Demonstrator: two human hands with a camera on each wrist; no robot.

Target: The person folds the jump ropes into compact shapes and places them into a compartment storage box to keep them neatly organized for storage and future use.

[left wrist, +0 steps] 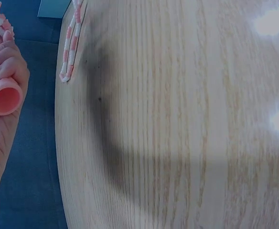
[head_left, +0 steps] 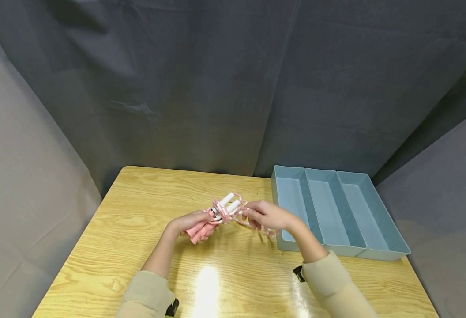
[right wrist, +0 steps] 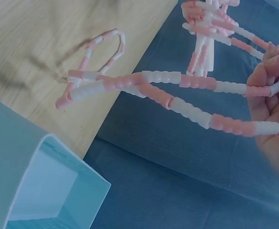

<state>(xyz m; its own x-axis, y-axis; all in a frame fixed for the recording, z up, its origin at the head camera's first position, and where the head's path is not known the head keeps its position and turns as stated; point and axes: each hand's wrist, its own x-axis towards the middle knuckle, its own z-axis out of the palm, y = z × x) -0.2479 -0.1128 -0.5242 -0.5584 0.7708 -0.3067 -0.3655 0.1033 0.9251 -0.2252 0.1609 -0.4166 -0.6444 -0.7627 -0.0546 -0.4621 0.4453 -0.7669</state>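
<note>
A pink-and-white beaded plastic skipping rope [head_left: 233,212] with pink handles is held above the centre of the grained wooden desk [head_left: 118,238]. The left hand [head_left: 193,223] curls its fingers round the handles; the right hand [head_left: 266,215] pinches the segmented cord. At right, a pale blue three-compartment plastic tray [head_left: 376,229] sits empty.
</note>
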